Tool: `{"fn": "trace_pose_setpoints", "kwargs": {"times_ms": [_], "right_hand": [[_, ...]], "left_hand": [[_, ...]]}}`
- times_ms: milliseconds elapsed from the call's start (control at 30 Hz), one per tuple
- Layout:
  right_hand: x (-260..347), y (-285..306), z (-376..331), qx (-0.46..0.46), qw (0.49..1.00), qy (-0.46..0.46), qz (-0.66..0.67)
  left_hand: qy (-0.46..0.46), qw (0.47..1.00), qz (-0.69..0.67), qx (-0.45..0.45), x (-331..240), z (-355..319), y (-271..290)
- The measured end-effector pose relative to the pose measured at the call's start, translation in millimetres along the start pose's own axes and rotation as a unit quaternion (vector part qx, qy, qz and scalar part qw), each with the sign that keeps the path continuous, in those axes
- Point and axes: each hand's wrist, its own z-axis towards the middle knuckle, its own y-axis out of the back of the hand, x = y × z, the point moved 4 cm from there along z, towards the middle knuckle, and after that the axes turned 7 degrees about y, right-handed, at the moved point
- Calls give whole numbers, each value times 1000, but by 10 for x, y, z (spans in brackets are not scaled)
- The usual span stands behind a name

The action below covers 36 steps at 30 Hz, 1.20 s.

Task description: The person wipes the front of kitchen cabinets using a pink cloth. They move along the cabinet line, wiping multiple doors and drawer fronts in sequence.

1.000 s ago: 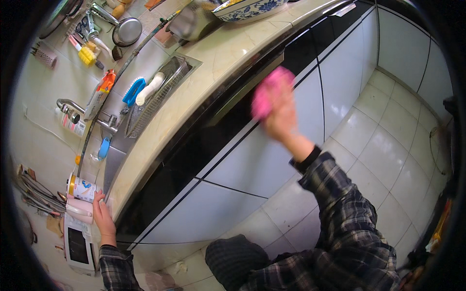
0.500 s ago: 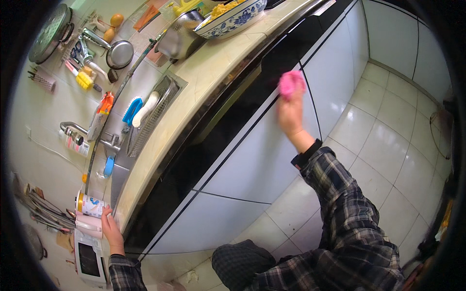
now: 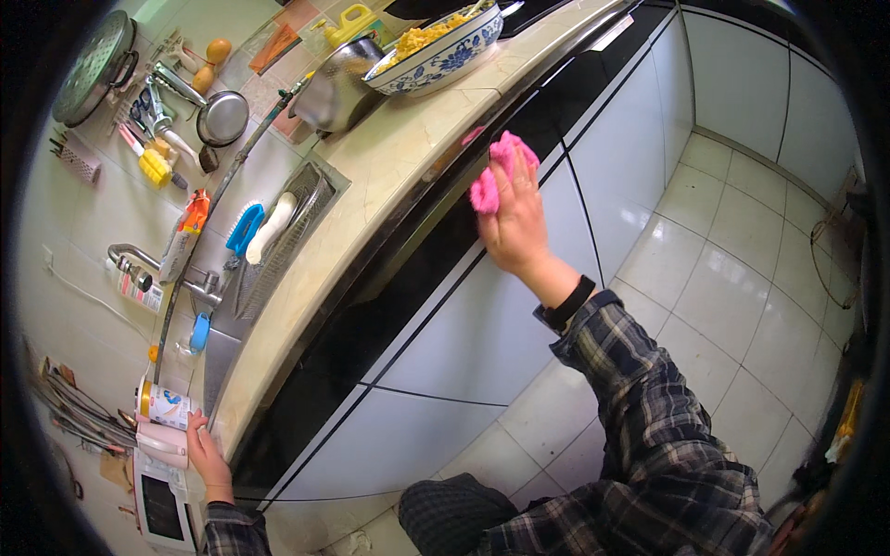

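The right hand [image 3: 516,227] has its fingers stretched over a pink cloth [image 3: 507,148], clamping it against the glossy black panel [image 3: 348,357] just under the front edge of the cream countertop [image 3: 408,139]. The cloth is bright, soft-looking and crumpled; one fold puffs up past the fingertips and another bulges out at the side nearer the countertop, while its middle lies hidden under the hand. A black band [image 3: 570,304] circles that wrist. The left hand [image 3: 209,461], fingers extended and seemingly with nothing in them, lies at the countertop's left end, just beside a pale pink container [image 3: 162,445] and a white can [image 3: 165,405]; whether it touches the container I cannot tell. Farther out, a blue-and-white patterned bowl [image 3: 443,57] of yellow food and a stainless-steel pot [image 3: 338,88] stand toward the countertop's right end. A wire basket [image 3: 278,236] and a blue brush [image 3: 245,229] are behind the countertop's front strip, and white cabinet doors [image 3: 464,343] run below it.
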Motion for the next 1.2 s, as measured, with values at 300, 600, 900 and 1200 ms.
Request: {"fn": "trace_pose_setpoints", "kwargs": {"times_ms": [300, 600, 900, 1200], "right_hand": [[-370, -78, 172, -119, 991, -33, 50], [-1096, -183, -1875, -148, 738, -626, 202], [-442, -318, -991, -119, 927, -305, 184], [1960, -503, -1104, 92, 987, 91, 92]], "left_hand": [[-1, 1000, 15, -28, -25, -30, -12], [2, 999, 10, -49, -92, -34, -37], [-8, 998, 28, -53, -209, -32, -54], [-13, 998, 37, -53, -207, -29, -62]]}}
